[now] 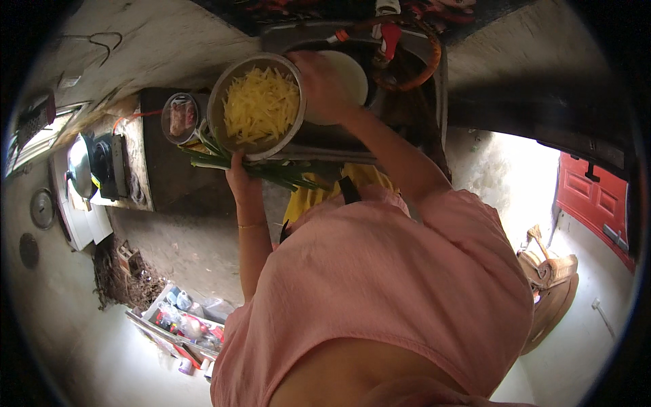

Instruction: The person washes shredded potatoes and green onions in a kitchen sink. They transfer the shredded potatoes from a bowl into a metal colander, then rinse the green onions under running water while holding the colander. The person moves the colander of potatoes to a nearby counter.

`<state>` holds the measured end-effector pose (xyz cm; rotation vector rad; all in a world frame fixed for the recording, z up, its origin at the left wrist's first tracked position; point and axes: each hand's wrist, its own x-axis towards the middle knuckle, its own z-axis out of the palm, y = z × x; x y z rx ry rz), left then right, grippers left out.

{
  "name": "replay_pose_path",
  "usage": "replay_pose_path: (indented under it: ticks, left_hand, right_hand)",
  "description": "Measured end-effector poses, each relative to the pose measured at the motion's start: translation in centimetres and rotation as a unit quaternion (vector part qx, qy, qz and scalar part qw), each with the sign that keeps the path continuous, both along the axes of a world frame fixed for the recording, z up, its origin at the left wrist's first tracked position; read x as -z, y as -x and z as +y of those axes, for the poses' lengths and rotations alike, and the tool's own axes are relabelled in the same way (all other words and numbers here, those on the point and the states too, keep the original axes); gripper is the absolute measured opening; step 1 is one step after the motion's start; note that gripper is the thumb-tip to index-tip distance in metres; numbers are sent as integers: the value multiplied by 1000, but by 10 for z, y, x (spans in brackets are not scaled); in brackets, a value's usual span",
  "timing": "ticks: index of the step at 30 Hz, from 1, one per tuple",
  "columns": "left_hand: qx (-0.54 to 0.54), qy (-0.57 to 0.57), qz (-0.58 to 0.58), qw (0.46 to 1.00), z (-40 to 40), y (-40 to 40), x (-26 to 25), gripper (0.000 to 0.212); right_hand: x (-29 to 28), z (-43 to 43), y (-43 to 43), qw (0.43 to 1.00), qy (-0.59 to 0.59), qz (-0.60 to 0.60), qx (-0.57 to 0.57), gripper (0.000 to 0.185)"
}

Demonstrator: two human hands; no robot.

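Note:
A metal bowl [303,109] filled with pale yellow shredded strips, which look like potato [262,104], tilts in front of me. My left hand [239,170] grips its near rim with the thumb up. Long green scallions [285,173] run past that hand under the bowl; whether the fingers hold them too is unclear. Blurred by motion, my right hand [323,86] is at the bowl's right rim, its fingers partly hidden. Below and beyond it, a white round basin [351,76] sits in the dark sink [407,107].
Left of the bowl stands a clear round container [179,118] with what looks like meat. A faucet [389,40] with a red part and an orange-brown hose [435,56] overhang the sink. A wok [80,165] and a stove [109,165] are farther left. Below sits a box of plastic bags [188,320].

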<state>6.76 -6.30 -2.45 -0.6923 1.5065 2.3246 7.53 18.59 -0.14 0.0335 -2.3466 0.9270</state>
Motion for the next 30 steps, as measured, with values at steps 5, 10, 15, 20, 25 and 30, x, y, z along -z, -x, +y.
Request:
replay_pose_path:
  ticks: [5, 10, 15, 20, 25, 30]
  left_hand:
    - [4, -27, -21, 999, -4, -2, -2, 12]
    - [-11, -17, 10, 1000, -7, -4, -5, 10]
    - [-15, -24, 2, 1000, -3, -8, -18, 15]
    - [-17, -12, -1, 1000, -12, -8, -12, 29]
    - [-18, -15, -3, 1000, -21, -11, -10, 31]
    - [-15, -17, 11, 1000, -14, -10, -15, 18]
  right_hand:
    - [153, 36, -9, 942, -102, -300, 112, 31]
    - [174, 30, -2, 861, -25, -507, 17, 26]
    - [219, -2, 0, 863, 32, -503, -35, 27]
    - [220, -26, 10, 903, 148, -372, 155, 33]
    - [208, -26, 22, 926, 250, -243, 147, 34]
    - [270, -45, 56, 948, 111, -273, 121, 25]
